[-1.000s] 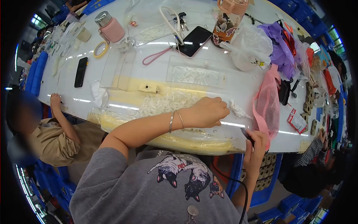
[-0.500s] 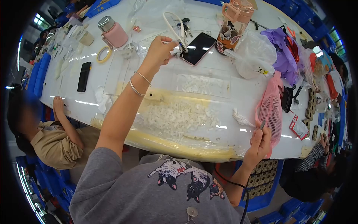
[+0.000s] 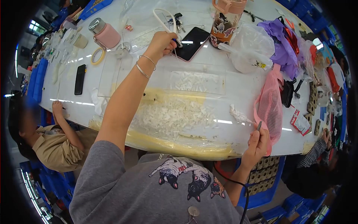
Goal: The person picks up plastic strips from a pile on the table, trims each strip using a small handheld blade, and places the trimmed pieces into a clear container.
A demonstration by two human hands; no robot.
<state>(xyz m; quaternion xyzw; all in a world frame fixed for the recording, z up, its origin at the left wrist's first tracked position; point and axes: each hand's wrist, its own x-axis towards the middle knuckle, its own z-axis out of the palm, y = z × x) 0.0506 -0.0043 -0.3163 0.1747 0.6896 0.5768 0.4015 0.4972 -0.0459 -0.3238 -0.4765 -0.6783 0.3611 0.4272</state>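
Observation:
My left hand is over the far side of the table, its fingers pinched together at the lower end of a looped white cord. A small blue part shows at the fingertips, but what they grip is not clear. Next to them lie a black-screened phone and a bunch of keys. By the near edge, my right hand is closed round a slim grey tool, whose tip points up. It touches or overlaps a pink mesh bag. White offcuts lie between my arms.
A pink flask, a tape roll and another phone are on the left. A patterned tumbler, a white plastic bag and a purple bag stand at the back right. People sit on both sides.
My left hand has moved slightly right and away from me, onto the cord's end beside the phone. My right hand keeps its hold on the grey tool. The whole view has shifted slightly.

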